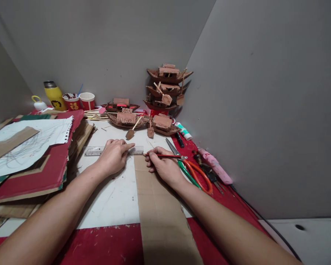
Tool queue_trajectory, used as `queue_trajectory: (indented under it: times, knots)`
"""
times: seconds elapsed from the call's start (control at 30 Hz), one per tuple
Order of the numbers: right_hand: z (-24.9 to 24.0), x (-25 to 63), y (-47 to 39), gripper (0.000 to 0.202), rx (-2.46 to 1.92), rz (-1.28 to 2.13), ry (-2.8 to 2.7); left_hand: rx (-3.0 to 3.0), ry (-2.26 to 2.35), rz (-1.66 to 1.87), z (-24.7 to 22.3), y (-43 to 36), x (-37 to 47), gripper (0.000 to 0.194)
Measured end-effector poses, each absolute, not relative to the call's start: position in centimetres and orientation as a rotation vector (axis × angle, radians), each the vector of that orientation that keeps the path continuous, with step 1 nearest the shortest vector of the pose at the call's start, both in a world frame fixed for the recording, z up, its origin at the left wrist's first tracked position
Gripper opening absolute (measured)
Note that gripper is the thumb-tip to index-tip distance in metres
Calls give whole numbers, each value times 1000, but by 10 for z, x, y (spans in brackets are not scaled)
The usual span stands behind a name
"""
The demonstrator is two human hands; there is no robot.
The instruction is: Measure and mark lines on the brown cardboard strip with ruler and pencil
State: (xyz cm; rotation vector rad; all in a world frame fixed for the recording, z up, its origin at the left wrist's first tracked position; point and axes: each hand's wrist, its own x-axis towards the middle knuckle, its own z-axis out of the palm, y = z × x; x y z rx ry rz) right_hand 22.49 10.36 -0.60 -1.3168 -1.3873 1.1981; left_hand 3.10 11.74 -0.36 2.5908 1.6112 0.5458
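Note:
A clear ruler (92, 151) lies crosswise over the far end of a long brown cardboard strip (158, 213). My left hand (114, 156) presses on the ruler, its index finger stretched to the right and the other fingers curled. My right hand (162, 164) is closed around a red and black pencil (169, 156), whose tip is near the ruler's right end at the strip's far edge. The strip runs toward me over a white sheet (113, 206).
Scissors (194, 167) with green and orange handles lie right of my right hand. Model boats (127, 118) stand behind, some stacked (168, 75). Stacked cardboard (44, 176) and paper (52, 134) fill the left. Cups (87, 101) and a yellow bottle (55, 96) stand back left.

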Motion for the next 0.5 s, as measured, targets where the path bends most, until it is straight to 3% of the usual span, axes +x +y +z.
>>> queue_trajectory:
  times: [0.5]
  knots:
    - [-8, 225, 104, 14, -1316, 1226, -1396, 2579, 1608, 553, -3, 117, 31, 43]
